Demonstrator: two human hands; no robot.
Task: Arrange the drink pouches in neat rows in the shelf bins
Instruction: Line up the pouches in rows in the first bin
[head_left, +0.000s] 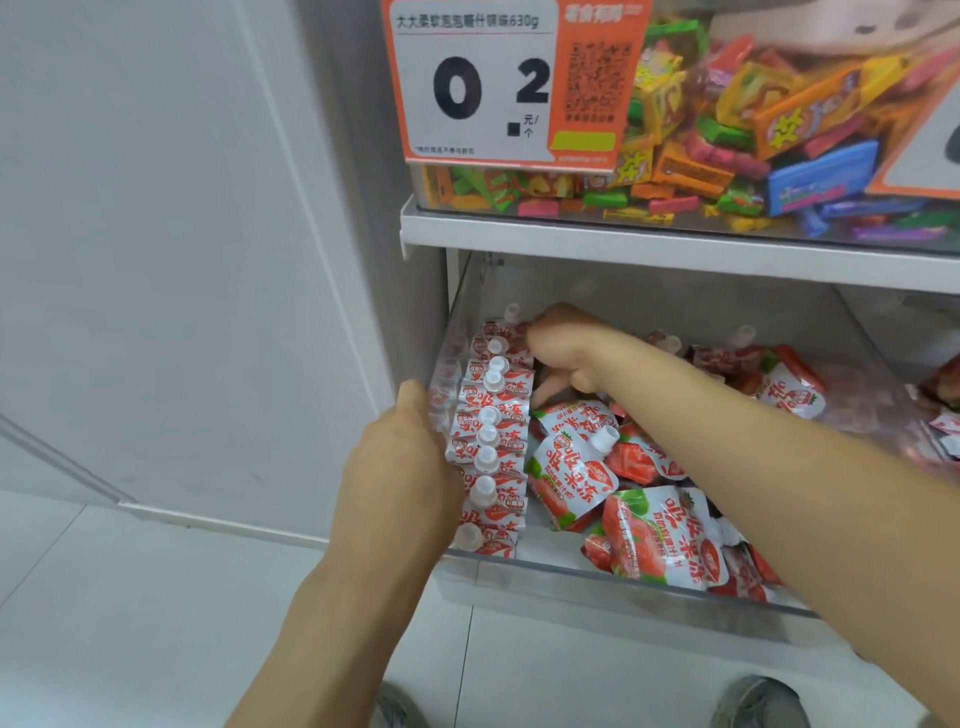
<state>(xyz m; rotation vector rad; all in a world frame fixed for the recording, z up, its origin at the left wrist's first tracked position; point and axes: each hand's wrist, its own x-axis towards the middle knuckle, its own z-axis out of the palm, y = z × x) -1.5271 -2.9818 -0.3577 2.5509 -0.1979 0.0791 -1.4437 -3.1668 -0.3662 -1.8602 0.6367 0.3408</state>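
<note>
A clear plastic shelf bin (545, 564) holds red-and-white strawberry drink pouches with white caps. Along its left wall a row of upright pouches (493, 431) runs front to back. Loose pouches (576, 478) lie jumbled in the middle and right of the bin. My left hand (400, 462) presses flat against the outside of the bin's left wall, beside the row. My right hand (566, 345) reaches into the far end of the row, its fingers closed on the top of the rearmost pouch (506, 330).
On the shelf above stands a bin of colourful wrapped candies (727, 130) with an orange price tag (493, 83) on its front. A white shelf edge (675, 244) overhangs the pouch bin. A grey wall panel lies to the left, pale floor tiles below.
</note>
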